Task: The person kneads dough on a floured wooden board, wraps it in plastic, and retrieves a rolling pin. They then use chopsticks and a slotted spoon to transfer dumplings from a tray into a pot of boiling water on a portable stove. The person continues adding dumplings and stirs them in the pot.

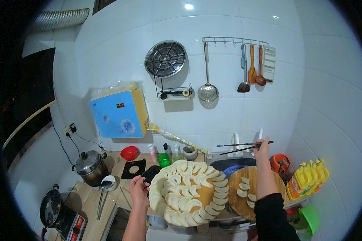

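Note:
My right hand [261, 147] grips a pair of dark chopsticks [244, 147], raised over the sink with their tips pointing left. Below that forearm lies a round wooden board [235, 200] with several dumplings [243, 186] on it. My left hand [138, 189] is beside the left edge of a large round tray [205, 195], its fingers curled; whether it touches the rim or holds anything is unclear. Rows of pale crescent dumplings [181, 203] cover much of that tray, with bare patches in its middle and right.
A lidded steel pot [92, 168], a black pan [52, 208] on a portable stove [75, 226] and a white bowl with a ladle [108, 183] stand left. Yellow bottles [307, 179] and an orange container [280, 162] stand right. Utensils hang on the wall.

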Available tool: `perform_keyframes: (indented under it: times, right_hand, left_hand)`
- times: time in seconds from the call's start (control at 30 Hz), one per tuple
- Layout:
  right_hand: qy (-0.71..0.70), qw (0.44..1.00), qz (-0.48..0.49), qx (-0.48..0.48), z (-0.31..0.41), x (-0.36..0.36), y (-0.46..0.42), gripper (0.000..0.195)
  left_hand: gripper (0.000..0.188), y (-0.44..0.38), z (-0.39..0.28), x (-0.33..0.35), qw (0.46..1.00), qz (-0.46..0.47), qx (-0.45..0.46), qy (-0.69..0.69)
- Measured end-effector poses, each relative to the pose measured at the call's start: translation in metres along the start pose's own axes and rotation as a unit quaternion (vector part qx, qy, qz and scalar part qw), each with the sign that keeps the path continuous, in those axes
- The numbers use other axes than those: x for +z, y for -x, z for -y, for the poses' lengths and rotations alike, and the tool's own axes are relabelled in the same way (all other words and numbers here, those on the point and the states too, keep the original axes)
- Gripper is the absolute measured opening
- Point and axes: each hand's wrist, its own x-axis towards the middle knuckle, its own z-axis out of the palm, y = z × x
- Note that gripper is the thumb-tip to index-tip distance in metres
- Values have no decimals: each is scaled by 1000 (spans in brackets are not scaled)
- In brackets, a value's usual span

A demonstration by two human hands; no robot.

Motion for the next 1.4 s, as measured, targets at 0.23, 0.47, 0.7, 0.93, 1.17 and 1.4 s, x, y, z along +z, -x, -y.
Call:
perform_keyframes:
  times: [0.23, 0.47, 0.7, 0.93, 1.17, 1.4]
  right_hand:
    - [-53, 983, 122, 123, -68, 101, -79, 46]
    - [151, 966, 174, 119, -123, 186, -136, 37]
    - [230, 946, 210, 88, -154, 245, -162, 31]
    - [259, 936, 221, 86, -157, 266, -170, 22]
    - [236, 953, 165, -93, -155, 262, -136, 20]
    - [254, 933, 117, -228, -126, 261, -116, 23]
  left_hand:
    - [16, -37, 30, 29, 1000, 20, -2, -11]
    - [13, -52, 59, 48, 998, -23, -51, -34]
    - [10, -55, 76, 46, 991, -71, -89, -71]
    - [7, -53, 84, 48, 991, -63, -107, -54]
    - [6, -48, 87, 47, 992, -49, -108, -49]
    - [6, -38, 79, 64, 991, -32, -117, -58]
